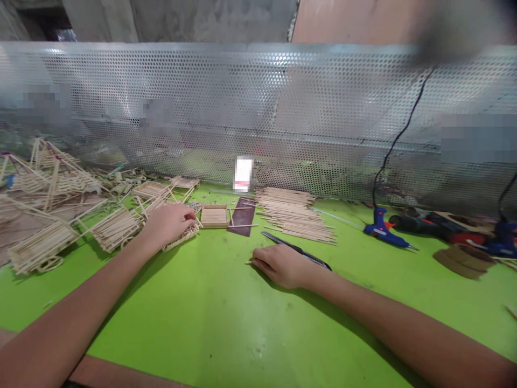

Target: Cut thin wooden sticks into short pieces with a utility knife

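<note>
My left hand is over a small pile of short sticks at left of centre, its fingers curled together; what they pinch is hidden. On the green table, my right hand rests with curled fingers round a short piece of stick, whose end pokes out at the left. A dark utility knife lies just behind my right hand. Beyond my hands are a small stick frame with a slatted base, a dark rectangular sheet and a wide bundle of long thin sticks.
Several stick-built pieces crowd the left side. A blue glue gun with a black cord, a brown tape roll and a second blue glue gun are at the right. A perforated metal screen stands behind the table.
</note>
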Action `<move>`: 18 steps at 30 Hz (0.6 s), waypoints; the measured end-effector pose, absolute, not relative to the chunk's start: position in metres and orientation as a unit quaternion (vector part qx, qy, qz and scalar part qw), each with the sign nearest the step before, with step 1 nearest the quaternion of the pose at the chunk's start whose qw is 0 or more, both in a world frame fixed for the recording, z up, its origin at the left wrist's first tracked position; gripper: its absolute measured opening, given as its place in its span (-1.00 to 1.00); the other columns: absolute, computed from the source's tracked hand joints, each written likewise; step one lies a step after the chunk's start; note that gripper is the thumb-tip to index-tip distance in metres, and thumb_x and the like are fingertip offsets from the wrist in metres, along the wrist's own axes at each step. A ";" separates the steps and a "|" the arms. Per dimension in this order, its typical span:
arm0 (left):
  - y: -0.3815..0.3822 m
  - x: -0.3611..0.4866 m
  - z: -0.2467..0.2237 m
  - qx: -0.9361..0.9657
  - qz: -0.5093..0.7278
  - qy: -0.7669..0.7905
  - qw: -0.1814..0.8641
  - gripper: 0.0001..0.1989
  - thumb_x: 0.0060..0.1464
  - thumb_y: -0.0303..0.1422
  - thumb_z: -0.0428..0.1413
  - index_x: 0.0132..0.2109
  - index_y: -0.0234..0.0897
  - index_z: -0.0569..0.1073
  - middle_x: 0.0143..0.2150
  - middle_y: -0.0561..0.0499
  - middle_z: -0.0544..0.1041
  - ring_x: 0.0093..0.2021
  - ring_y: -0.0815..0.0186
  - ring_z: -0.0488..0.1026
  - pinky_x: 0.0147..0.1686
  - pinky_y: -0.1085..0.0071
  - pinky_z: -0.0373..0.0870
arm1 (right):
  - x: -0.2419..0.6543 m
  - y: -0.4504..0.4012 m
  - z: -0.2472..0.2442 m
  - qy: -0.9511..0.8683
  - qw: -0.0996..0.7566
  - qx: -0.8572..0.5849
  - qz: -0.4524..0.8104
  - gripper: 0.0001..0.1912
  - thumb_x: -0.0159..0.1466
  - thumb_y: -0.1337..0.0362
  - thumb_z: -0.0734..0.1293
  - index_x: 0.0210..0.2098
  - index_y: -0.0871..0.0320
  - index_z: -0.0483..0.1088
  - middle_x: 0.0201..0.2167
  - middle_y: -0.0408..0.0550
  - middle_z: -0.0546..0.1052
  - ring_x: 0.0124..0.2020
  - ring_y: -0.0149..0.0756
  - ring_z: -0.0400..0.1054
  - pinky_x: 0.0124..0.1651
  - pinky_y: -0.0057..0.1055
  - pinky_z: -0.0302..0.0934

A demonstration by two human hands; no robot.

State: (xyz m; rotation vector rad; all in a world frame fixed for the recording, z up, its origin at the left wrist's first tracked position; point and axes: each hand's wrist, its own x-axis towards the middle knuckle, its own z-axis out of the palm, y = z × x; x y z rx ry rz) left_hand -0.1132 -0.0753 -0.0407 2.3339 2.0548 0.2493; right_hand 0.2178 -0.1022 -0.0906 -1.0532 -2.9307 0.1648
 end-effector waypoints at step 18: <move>-0.077 -0.112 -0.042 0.738 0.090 0.668 0.025 -0.74 0.23 -0.20 0.09 -0.14 -0.12 0.66 -0.14 0.03 0.72 -0.32 0.21 0.57 -0.47 0.41 0.30 | 0.219 -0.101 -0.092 -0.940 0.010 -0.337 0.048 -0.64 0.59 0.11 0.10 -0.25 0.13 0.34 -0.39 -0.05 0.54 -0.46 -0.32 0.30 -0.35 -0.34 -0.05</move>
